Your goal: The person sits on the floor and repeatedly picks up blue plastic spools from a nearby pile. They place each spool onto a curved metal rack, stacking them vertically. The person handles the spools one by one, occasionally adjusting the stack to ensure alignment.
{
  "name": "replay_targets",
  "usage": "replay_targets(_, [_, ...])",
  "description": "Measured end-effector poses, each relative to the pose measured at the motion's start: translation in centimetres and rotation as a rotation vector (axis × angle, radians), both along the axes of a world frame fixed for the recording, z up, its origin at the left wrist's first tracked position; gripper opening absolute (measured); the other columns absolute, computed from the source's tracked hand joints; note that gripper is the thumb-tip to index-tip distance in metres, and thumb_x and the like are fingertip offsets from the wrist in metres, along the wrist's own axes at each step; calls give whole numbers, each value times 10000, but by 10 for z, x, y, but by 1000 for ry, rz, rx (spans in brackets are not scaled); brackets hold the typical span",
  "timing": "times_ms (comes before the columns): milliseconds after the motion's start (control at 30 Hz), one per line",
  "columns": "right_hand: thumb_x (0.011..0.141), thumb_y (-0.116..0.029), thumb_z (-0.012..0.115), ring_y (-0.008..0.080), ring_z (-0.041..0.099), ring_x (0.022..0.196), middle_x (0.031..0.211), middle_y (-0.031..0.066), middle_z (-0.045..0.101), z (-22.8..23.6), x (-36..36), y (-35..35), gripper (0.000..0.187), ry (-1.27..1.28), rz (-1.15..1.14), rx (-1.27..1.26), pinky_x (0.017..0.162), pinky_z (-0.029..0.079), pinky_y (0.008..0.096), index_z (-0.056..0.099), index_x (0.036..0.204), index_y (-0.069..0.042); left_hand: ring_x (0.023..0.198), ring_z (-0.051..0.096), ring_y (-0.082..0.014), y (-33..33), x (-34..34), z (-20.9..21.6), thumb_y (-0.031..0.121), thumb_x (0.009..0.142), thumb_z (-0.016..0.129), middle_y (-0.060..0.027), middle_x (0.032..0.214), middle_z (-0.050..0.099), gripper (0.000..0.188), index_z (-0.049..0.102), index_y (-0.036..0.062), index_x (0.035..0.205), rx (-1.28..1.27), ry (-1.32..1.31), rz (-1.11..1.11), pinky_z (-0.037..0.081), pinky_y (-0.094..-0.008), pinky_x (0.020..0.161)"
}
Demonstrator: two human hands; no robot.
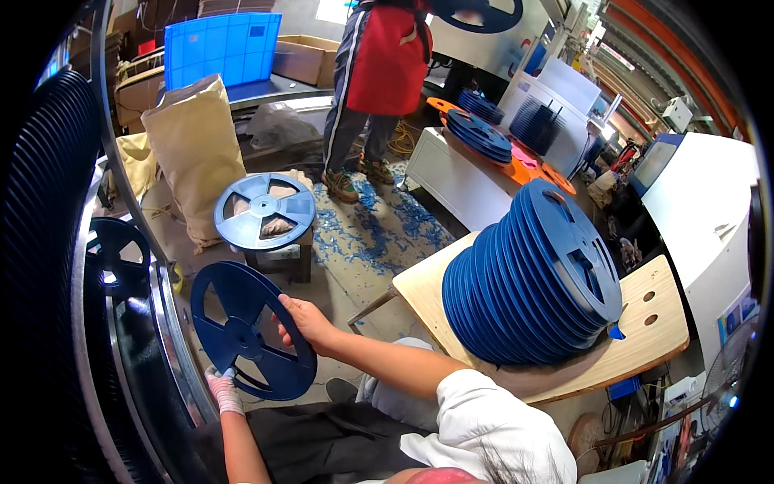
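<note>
By the metal rack [181,355], left hand [224,390] and right hand [309,323] grasp a blue reel [244,337], their rim grip spread presumably for balance

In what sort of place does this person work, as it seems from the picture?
Probably a factory workshop. A tall stack of blue reels stands at the right, blue scraps litter the floor, and a co-worker in a red apron stands farther back.

The reel [251,345] is smooth, semi-glossy plastic; the chair [657,343], smooth wood; the sack [193,153], possibly matt paper.
</note>
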State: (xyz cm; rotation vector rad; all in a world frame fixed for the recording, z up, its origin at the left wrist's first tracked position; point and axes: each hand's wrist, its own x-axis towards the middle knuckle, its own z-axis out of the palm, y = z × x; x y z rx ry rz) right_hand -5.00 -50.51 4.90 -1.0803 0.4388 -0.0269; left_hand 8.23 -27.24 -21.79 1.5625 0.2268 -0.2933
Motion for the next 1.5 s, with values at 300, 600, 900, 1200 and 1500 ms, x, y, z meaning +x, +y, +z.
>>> replay_targets(300, [948, -485, 444, 108, 544, 472, 612, 25, 552, 4, 5, -2, 454, 29, -23, -32, 459, 462, 222, 552, 892, -48, 776, 608, -179, 6, 7, -6, -39, 676, 694, -97, 908, 633, 471, 471, 17, 1087, 62, -76, -45, 500, -294, 714])
replay_targets(600, [947, -492, 439, 112, 538, 467, 623, 31, 552, -2, 1, -11, 475, 20, -71, -58, 458, 453, 227, 557, 895, -35, 761, 601, -198, -9, 1, -3, -57, 655, 685, -124, 926, 628, 497, 474, -6, 1102, -60, -65, -39, 495, -307, 719])
replay_targets(900, [951, -482, 437, 106, 541, 470, 621, 24, 556, 4, -5, -6, 459, 71, -66, -39, 457, 452, 227, 558, 910, -41, 755, 601, -179, -9, -3, 8, -84, 649, 667, -102, 920, 618, 530, 463, 1, 1130, -45, 18, -68, 516, -318, 676])
replay_targets(1200, [942, -496, 449, 94, 533, 463, 603, 19, 553, 3, 2, 1, 455, 1, -22, -46, 444, 440, 212, 552, 894, -55, 671, 617, -169, -4, 5, 9, -59, 660, 670, -98, 826, 636, 433, 486, 30, 1042, -50, -3, -3, 514, -289, 592])
replay_targets(1500, [946, -485, 450, 98, 541, 460, 607, 24, 564, 4, 1, 1, 448, 5, -27, -47, 440, 444, 207, 556, 893, -54, 684, 619, -173, -1, 9, -5, -77, 662, 664, -96, 835, 635, 449, 477, 24, 1057, 12, 1, -8, 516, -290, 605])
